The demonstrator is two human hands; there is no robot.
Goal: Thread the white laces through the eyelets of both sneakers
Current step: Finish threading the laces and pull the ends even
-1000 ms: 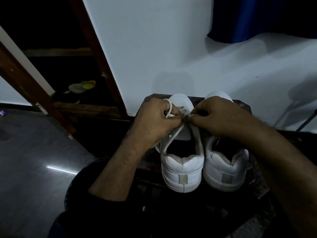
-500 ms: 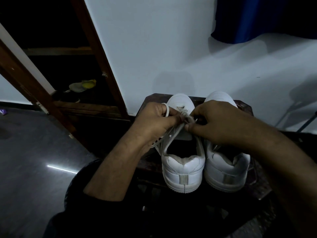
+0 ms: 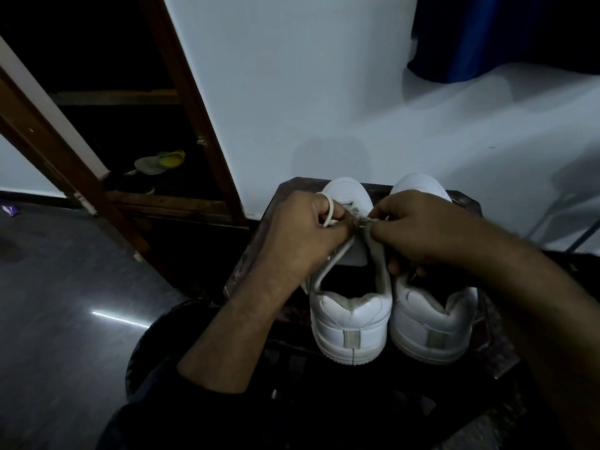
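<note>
Head view, dim light. Two white sneakers stand side by side, heels toward the camera, on a dark bench (image 3: 493,349) against a pale wall (image 3: 292,92). Left hand (image 3: 302,235), fingers curled, grips a loop of white lace (image 3: 328,211) over the left sneaker (image 3: 350,323); a strand runs down past the tongue. Right hand (image 3: 422,232) pinches the lace at the eyelet rows, its lower fingers over the right sneaker (image 3: 435,319). Wooden shelving (image 3: 181,102) stands at left.
</note>
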